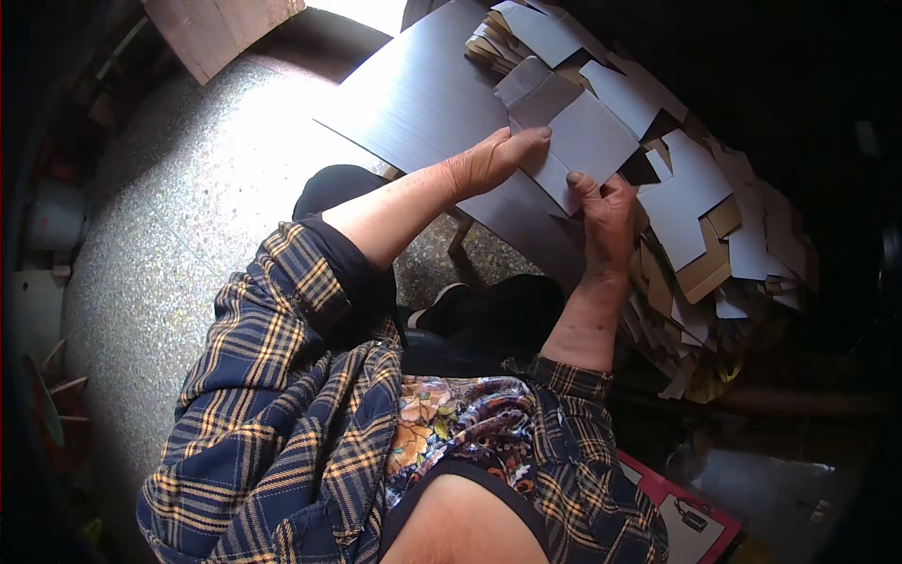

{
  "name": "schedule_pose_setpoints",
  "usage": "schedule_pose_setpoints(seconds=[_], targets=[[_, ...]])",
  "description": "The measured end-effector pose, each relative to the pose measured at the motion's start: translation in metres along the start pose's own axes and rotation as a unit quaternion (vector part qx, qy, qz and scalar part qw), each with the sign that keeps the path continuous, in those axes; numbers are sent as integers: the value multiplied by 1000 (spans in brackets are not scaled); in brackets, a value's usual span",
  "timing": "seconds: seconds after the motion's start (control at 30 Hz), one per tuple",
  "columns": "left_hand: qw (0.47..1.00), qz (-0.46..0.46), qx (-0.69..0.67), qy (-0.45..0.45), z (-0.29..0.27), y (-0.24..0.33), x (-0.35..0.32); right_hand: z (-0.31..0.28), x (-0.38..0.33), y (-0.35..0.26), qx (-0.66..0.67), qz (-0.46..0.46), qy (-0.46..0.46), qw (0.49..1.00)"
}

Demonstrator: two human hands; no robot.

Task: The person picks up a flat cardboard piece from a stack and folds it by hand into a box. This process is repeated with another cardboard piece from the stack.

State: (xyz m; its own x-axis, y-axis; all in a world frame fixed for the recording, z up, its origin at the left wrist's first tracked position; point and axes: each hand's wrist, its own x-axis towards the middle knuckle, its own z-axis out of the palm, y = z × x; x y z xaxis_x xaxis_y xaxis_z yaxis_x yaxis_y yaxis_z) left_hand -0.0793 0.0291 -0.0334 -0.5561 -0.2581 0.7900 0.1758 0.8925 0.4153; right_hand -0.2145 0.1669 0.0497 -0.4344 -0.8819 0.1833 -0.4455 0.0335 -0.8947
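Over the right part of the table I hold a flat white cardboard box blank [594, 132] with folded flaps. My left hand [507, 158] pinches its left edge, the thumb lying on top. The near corner is gripped by my right hand [606, 211], thumb on the upper face and fingers curled beneath. Part of the blank's underside and the fingers below it are hidden. Right beside my right hand lies a heap of similar box blanks [681, 202], white on one face and brown on the other.
A smooth grey table [404, 99] extends under the blank. More stacked blanks [545, 33] stand at its far side. A wooden panel [221, 33] is at the far left above the speckled floor [169, 207]. A pink-edged box [691, 508] sits at the lower right.
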Motion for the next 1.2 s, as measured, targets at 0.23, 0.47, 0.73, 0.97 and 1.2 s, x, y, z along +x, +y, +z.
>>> schedule_pose_setpoints(seconds=[0.23, 0.47, 0.73, 0.97, 1.2], targets=[[945, -186, -267, -36, -33, 41, 39, 24, -11, 23, 297, -51, 41, 953], [984, -49, 124, -119, -62, 28, 39, 71, 1, 39, 340, -38, 59, 938], [972, -4, 185, -142, -65, 49, 43, 63, 5, 101, 26, -143, 153, 978], [960, 10, 219, -176, -62, 61, 44, 88, 10, 58, 268, -26, 35, 962], [934, 24, 243, -261, -31, 63, 15, 76, -63, 46, 136, 120, -335, 925]])
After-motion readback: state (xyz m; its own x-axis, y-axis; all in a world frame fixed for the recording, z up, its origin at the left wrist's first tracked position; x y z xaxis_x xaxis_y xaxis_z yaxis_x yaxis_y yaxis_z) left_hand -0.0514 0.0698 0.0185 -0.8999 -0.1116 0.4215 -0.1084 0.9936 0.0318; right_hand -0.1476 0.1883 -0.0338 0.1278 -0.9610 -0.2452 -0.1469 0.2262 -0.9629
